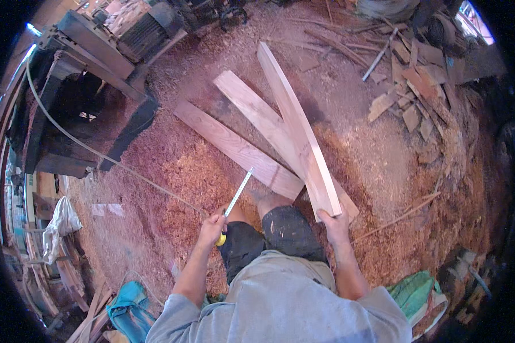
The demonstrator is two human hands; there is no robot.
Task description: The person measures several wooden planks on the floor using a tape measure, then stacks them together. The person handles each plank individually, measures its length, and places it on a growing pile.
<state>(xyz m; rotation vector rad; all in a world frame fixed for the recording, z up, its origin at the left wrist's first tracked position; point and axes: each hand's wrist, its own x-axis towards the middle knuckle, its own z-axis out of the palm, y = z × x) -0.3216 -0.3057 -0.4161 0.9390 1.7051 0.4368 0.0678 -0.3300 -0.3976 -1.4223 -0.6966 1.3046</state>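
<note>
In my left hand [213, 227] is a yellow tape measure [221, 239], its fingers closed round it. A short length of white blade [239, 191] sticks out from it, pointing up and to the right over the nearest plank. My right hand [333, 224] grips the near end of a long pale board [300, 128], thumb on top. That board is tilted on its edge and reaches away from me. Under it lies a second plank [254, 106], crossing at an angle. A third, reddish plank [237, 146] lies flat to the left.
A machine with a dark frame [120, 134] and a motor [149, 31] stands at the far left. A cord [120, 163] runs from it towards my left hand. Offcuts [412, 91] are heaped at the far right. Wood shavings [194, 177] cover the floor. Sacks [131, 308] lie near me.
</note>
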